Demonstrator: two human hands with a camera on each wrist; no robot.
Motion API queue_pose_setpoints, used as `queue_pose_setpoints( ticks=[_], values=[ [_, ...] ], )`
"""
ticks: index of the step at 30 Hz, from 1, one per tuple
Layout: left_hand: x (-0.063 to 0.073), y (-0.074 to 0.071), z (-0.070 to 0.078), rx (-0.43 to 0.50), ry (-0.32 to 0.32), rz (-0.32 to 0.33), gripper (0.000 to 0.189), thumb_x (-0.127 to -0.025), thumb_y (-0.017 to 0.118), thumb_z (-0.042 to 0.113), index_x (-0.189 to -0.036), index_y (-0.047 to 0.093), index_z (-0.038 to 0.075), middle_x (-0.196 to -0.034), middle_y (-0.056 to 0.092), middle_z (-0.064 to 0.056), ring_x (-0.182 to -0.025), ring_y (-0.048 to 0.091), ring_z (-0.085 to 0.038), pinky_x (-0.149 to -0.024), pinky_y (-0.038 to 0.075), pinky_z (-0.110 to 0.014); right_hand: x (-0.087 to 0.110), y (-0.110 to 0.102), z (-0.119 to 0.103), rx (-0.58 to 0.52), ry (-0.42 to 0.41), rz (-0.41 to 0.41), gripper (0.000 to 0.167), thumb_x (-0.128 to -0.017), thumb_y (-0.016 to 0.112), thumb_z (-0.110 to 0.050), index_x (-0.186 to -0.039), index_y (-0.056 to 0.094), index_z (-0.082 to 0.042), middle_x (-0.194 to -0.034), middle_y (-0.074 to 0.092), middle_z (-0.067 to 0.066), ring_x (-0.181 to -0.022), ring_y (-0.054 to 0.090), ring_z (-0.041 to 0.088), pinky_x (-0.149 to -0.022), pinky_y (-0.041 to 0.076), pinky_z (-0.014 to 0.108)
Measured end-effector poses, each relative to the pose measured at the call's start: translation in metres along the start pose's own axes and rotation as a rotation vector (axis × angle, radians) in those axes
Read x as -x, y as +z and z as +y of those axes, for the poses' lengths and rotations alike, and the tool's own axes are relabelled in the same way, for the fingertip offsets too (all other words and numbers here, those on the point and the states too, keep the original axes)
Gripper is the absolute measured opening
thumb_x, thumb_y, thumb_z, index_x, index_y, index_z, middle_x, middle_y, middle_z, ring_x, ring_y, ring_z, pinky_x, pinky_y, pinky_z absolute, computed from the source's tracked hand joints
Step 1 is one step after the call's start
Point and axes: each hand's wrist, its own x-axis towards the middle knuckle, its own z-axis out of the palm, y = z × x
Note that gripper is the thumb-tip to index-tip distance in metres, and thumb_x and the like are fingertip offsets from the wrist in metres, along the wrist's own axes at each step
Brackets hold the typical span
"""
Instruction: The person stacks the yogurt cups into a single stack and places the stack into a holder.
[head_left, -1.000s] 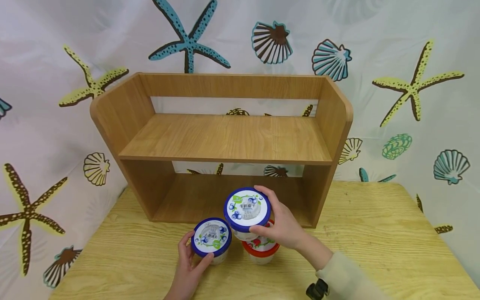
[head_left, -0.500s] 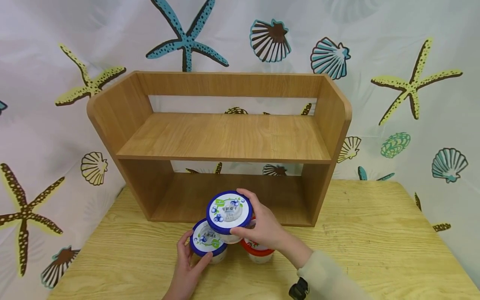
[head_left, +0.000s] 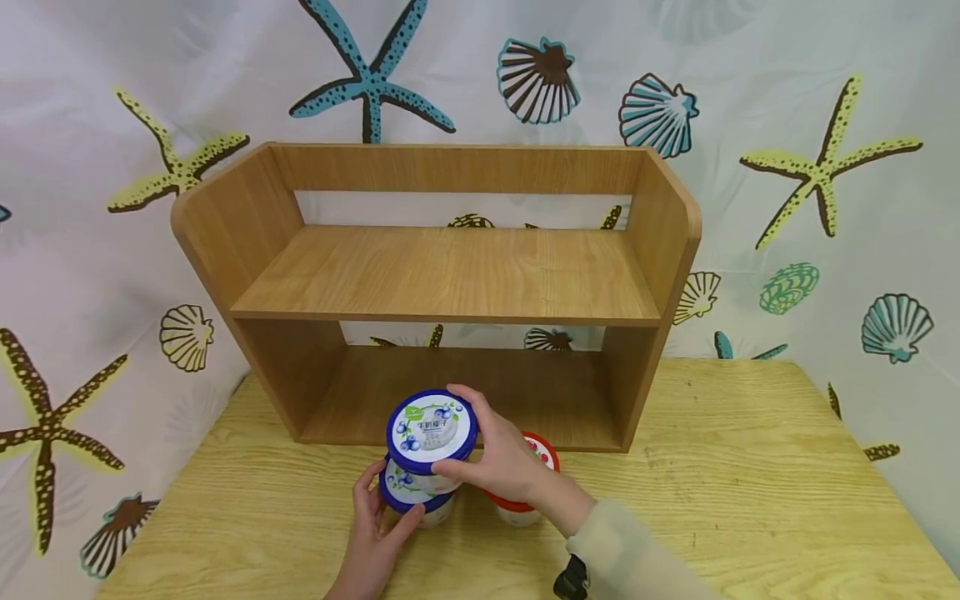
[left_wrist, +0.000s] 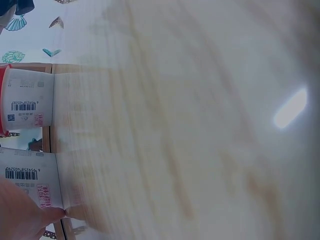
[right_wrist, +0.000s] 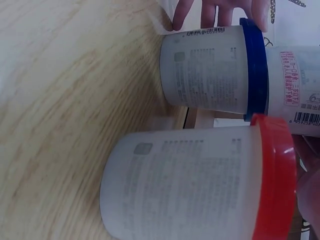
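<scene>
My left hand [head_left: 375,533] holds a blue-lidded dessert tub [head_left: 397,487] that stands upright on the table, thumb at its near side and fingers at its left. My right hand [head_left: 506,462] grips a second blue-lidded tub [head_left: 432,433] by its rim. In the right wrist view this second tub [right_wrist: 295,85] sits at the lower tub's lid [right_wrist: 256,70], touching or nearly so. Just right of them a red-lidded tub [head_left: 517,515] stands on the table, partly hidden by my right hand and forearm.
Behind the tubs stands a wooden two-level shelf [head_left: 450,275], its lower bay open toward me. Bare wooden tabletop [head_left: 750,483] extends on both sides. A curtain with starfish and shells [head_left: 585,50] hangs at the back.
My right hand has carried its blue-lidded tub leftward, from above the red-lidded tub to over the other blue-lidded one. The left hand has stayed around its tub.
</scene>
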Motion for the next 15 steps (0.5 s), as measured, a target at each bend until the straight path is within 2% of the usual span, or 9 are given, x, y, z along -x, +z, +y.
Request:
queue_pose_setpoints(
  ticks=[6, 11, 15],
  values=[
    [-0.002, 0.0, -0.001, -0.006, 0.021, 0.006, 0.075, -0.094, 0.064, 0.01, -0.145, 0.009, 0.011, -0.143, 0.036, -0.027, -0.133, 0.034, -0.035, -0.107, 0.03, -0.052, -0.005, 0.004, -0.002, 0.022, 0.001, 0.012, 0.09, -0.082, 0.072, -0.053, -0.151, 0.023, -0.024, -0.139, 0.049, 0.003, -0.123, 0.05, 0.017, -0.1, 0.042, 0.045],
    [-0.002, -0.002, -0.004, 0.001, 0.024, 0.007, 0.076, -0.094, 0.065, 0.011, -0.145, 0.009, 0.009, -0.142, 0.033, -0.029, -0.134, 0.03, -0.037, -0.109, 0.025, -0.054, -0.009, 0.009, -0.005, 0.039, 0.01, -0.003, 0.087, -0.083, 0.075, -0.044, -0.151, 0.023, -0.028, -0.136, 0.051, 0.003, -0.119, 0.053, 0.015, -0.096, 0.045, 0.041],
    [-0.002, -0.002, -0.004, 0.012, 0.013, -0.001, 0.077, -0.094, 0.065, 0.013, -0.146, 0.007, 0.007, -0.143, 0.03, -0.032, -0.136, 0.027, -0.041, -0.11, 0.022, -0.056, -0.01, 0.013, -0.006, 0.043, 0.017, -0.01, 0.086, -0.083, 0.075, -0.041, -0.151, 0.023, -0.031, -0.135, 0.052, 0.003, -0.115, 0.055, 0.014, -0.093, 0.048, 0.043]
  ],
)
